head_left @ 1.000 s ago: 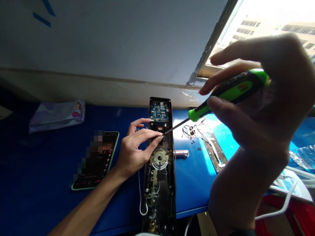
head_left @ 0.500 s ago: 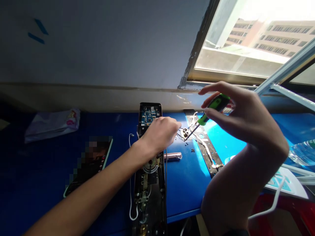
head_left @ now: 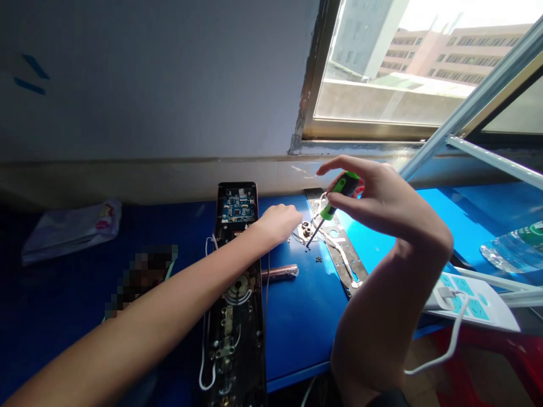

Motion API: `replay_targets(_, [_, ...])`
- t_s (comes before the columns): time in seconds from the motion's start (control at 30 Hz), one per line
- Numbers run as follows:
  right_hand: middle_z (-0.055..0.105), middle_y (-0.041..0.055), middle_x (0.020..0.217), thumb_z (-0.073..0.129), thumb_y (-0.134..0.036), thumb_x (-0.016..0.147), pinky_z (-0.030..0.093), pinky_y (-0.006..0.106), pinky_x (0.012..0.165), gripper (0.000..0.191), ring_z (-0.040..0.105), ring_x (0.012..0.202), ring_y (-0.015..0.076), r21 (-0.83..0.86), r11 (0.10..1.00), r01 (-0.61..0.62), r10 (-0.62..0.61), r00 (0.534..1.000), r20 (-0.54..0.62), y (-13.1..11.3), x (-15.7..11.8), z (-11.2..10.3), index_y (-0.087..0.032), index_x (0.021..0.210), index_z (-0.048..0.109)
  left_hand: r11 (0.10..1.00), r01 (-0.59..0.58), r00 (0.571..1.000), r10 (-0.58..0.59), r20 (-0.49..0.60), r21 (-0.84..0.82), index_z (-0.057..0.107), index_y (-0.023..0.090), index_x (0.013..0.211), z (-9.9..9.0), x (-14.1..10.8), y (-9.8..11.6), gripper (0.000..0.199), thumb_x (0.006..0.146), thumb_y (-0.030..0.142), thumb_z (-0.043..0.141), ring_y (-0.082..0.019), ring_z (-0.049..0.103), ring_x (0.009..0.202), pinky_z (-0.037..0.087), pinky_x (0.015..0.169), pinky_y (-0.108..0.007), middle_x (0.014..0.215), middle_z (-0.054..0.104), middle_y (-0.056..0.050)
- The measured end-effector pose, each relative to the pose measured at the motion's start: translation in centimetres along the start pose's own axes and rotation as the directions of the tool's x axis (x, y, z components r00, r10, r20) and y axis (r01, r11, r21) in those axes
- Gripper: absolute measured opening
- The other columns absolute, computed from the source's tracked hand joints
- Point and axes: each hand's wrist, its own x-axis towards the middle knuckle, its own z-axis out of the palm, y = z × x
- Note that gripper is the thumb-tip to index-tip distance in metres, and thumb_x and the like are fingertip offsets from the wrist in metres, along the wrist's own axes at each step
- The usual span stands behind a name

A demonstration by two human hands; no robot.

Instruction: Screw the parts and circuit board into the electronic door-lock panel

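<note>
Moved off the black housing (head_left: pixel 250 353) and thus not working it, the screwdriver (head_left: pixel 330 211), clamped in my right hand (head_left: pixel 375 198), points at loose screws (head_left: pixel 318 259) right of it; my left hand's (head_left: pixel 278 223) grip, nearer it, I cannot tell.

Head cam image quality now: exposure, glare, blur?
Head view: sky through the window blown out; desk bright with glare at right, very dark at left; right forearm in shadow; wide-angle stretch at the edges; phone pixelated. Driver readable, but its tip contact is too small to judge.
</note>
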Motion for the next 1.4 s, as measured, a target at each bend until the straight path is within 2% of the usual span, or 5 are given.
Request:
replay_targets(0.67, [0.068,-0.0029,0.07,0.069,-0.023,0.08,0.047,0.029,0.057,0.035,0.06,0.059,0.0137,0.023,0.999,0.027,-0.028,0.999,0.017,0.4,-0.1,0.0,-0.022,0.114,0.074,0.996,-0.048,0.999,0.049,0.018,-0.074,0.077,0.017,0.09,1.1,0.6,0.2,0.028,0.078,-0.003,0.063,-0.029,0.077,0.091,0.058,0.077,-0.032,0.093,0.077,-0.013])
replay_targets(0.93, [0.075,0.0013,0.084,0.072,-0.029,0.083,0.052,0.036,0.064,0.033,0.069,0.074,0.0209,0.1,0.991,0.09,-0.095,0.995,0.042,-0.5,-0.1,0.3,-0.023,0.116,0.073,0.993,-0.011,0.978,-0.013,-0.209,-0.114,0.077,0.018,0.099,0.2,-4.8,0.0,0.026,0.095,0.006,0.054,-0.027,0.075,0.096,0.058,0.088,-0.038,0.098,0.077,-0.012])
replay_targets(1.17, [0.076,0.0003,0.104,0.076,-0.029,0.088,0.059,0.037,0.076,0.031,0.074,0.084,0.0202,0.159,0.919,0.361,-0.336,0.928,-0.161,-2.8,-0.3,1.3,-0.027,0.119,0.069,0.945,-0.183,0.588,-0.116,-0.8,-0.271,0.074,0.019,0.117,4.4,-11.5,-4.6,0.022,0.099,0.022,0.061,-0.029,0.059,0.129,0.051,0.113,-0.05,0.127,0.072,-0.011])
replay_targets(1.27, [0.073,0.0028,0.121,0.079,-0.03,0.086,0.063,0.038,0.079,0.031,0.075,0.092,0.0221,0.161,0.89,0.428,-0.375,0.885,-0.278,-4.1,-0.2,2.2,-0.029,0.115,0.068,0.937,-0.098,0.538,-0.233,-0.81,-0.335,0.07,0.02,0.125,6.7,-13.2,-5.9,0.03,0.096,0.024,0.065,-0.033,0.052,0.138,0.046,0.117,-0.056,0.142,0.06,-0.014])
replay_targets(1.4, [0.073,0.0035,0.12,0.081,-0.032,0.084,0.066,0.042,0.08,0.029,0.075,0.1,0.0274,0.149,0.868,0.473,-0.402,0.846,-0.35,-6.0,0.3,3.8,-0.033,0.109,0.067,0.898,-0.085,0.593,-0.303,-0.746,-0.432,0.062,0.022,0.136,9.1,-14.7,-6.6,0.041,0.095,0.028,0.065,-0.035,0.047,0.143,0.044,0.119,-0.06,0.152,0.049,-0.016])
